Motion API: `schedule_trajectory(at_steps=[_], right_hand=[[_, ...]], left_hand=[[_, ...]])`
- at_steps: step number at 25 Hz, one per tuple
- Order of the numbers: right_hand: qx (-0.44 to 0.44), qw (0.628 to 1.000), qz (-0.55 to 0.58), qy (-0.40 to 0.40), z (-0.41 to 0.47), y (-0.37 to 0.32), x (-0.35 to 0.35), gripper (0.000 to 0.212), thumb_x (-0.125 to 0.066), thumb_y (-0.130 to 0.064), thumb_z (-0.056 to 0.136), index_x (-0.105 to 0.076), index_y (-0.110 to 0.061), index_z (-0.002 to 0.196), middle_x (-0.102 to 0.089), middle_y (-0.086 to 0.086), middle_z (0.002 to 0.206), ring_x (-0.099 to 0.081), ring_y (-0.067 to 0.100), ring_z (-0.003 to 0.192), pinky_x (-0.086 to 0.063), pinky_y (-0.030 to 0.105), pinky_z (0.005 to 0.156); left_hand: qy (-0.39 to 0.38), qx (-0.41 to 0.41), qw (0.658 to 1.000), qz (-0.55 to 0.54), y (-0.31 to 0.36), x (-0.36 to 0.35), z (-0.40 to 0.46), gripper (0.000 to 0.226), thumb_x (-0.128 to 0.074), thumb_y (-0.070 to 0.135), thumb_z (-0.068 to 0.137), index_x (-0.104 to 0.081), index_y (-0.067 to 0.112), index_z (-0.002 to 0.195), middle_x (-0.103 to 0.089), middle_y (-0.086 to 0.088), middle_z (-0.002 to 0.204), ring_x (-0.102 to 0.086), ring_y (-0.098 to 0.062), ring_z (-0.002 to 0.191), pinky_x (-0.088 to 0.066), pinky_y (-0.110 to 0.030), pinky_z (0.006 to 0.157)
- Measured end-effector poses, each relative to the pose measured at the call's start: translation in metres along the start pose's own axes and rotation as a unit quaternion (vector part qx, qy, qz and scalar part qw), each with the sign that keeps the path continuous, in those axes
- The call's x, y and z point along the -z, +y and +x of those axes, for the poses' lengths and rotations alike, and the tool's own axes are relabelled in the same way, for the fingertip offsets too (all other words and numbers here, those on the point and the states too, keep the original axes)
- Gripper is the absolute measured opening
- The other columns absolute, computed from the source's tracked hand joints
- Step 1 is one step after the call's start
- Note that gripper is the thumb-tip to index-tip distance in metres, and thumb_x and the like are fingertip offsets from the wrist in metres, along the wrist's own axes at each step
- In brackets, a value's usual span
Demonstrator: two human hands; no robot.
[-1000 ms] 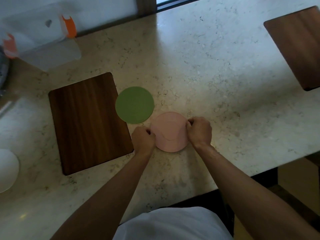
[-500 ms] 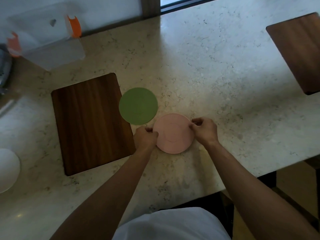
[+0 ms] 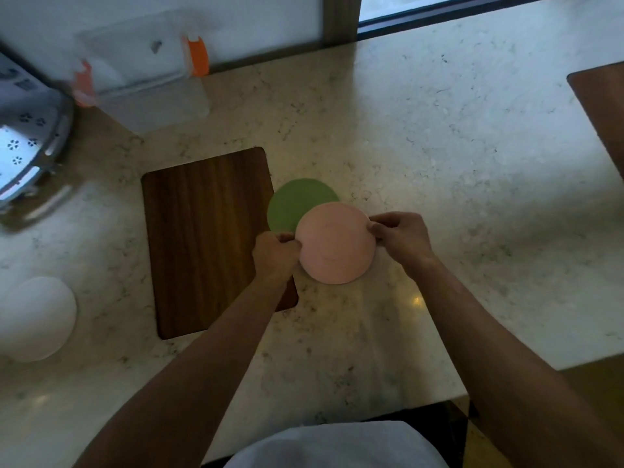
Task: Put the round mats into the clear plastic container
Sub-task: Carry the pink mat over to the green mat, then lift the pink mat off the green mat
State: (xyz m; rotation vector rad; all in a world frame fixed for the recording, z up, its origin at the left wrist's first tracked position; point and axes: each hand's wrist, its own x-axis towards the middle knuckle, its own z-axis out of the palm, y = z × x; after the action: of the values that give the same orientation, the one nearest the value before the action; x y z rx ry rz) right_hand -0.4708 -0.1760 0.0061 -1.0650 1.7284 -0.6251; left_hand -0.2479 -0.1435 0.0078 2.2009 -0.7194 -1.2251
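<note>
A round pink mat is held by its two sides just above the marble counter. My left hand pinches its left edge and my right hand pinches its right edge. The pink mat covers the near right part of a round green mat, which lies flat on the counter. The clear plastic container with orange clips stands at the back left by the wall, far from both hands, its lid raised.
A dark wooden board lies left of the mats, under my left wrist. Another wooden board is at the right edge. A white round object and a metal rack are at the far left. The counter's front edge is close to me.
Both hands have lifted the pink mat off the counter and moved it up and left, so it now overlaps the green mat. The camera view has shifted right and down.
</note>
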Motion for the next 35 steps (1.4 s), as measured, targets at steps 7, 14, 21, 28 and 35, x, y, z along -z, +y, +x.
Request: schedule_trajectory(at_steps=[7,14,21,28,35], right_hand=[[0.033,0.998,-0.048,-0.012,0.04,-0.043,-0.051,0.013,-0.074,-0.02,0.082,-0.078,-0.019,0.094,-0.077,-0.002,0.087,-0.072,0.013,0.08,-0.059,0.042,0.085],[0.063,0.986,-0.152,0.012,0.062,-0.049,-0.071,0.019,-0.067,-0.021,0.086,-0.076,-0.017,0.102,-0.076,0.001,0.102,-0.068,0.014,0.093,-0.05,0.03,0.094],[0.078,0.974,-0.212,0.024,0.058,-0.044,-0.074,0.021,-0.061,-0.018,0.089,-0.075,-0.017,0.104,-0.076,0.001,0.103,-0.059,0.005,0.081,-0.04,0.015,0.078],[0.071,0.959,-0.267,0.063,0.047,-0.045,-0.082,0.021,-0.059,-0.026,0.089,-0.076,-0.014,0.094,-0.072,0.012,0.097,-0.067,0.026,0.085,-0.056,0.036,0.083],[0.005,0.972,-0.231,0.05,0.051,-0.053,-0.086,0.018,-0.063,-0.017,0.078,-0.076,-0.006,0.08,-0.075,0.013,0.081,-0.07,0.026,0.074,-0.051,0.029,0.061]], left_hand=[[0.027,-0.006,1.0,-0.002,0.013,0.036,0.059,0.02,-0.07,0.01,0.082,-0.073,0.008,0.102,-0.072,-0.012,0.105,-0.068,-0.03,0.095,-0.059,-0.049,0.085],[0.02,-0.034,0.998,0.05,0.017,0.036,0.084,0.022,-0.067,0.015,0.087,-0.073,0.011,0.108,-0.073,-0.009,0.109,-0.068,-0.025,0.097,-0.058,-0.045,0.089],[0.019,-0.116,0.985,0.125,0.011,0.035,0.082,0.024,-0.061,0.016,0.089,-0.075,0.01,0.107,-0.074,-0.007,0.108,-0.066,-0.018,0.094,-0.053,-0.032,0.084],[0.043,-0.14,0.972,0.181,0.012,0.024,0.078,0.02,-0.059,0.014,0.087,-0.074,0.007,0.077,-0.071,-0.008,0.076,-0.058,-0.015,0.062,-0.05,-0.032,0.062],[0.023,-0.043,0.991,0.121,0.022,0.021,0.082,0.005,-0.065,0.012,0.081,-0.064,0.015,0.085,-0.055,0.005,0.082,-0.054,-0.019,0.083,-0.053,-0.036,0.078]])
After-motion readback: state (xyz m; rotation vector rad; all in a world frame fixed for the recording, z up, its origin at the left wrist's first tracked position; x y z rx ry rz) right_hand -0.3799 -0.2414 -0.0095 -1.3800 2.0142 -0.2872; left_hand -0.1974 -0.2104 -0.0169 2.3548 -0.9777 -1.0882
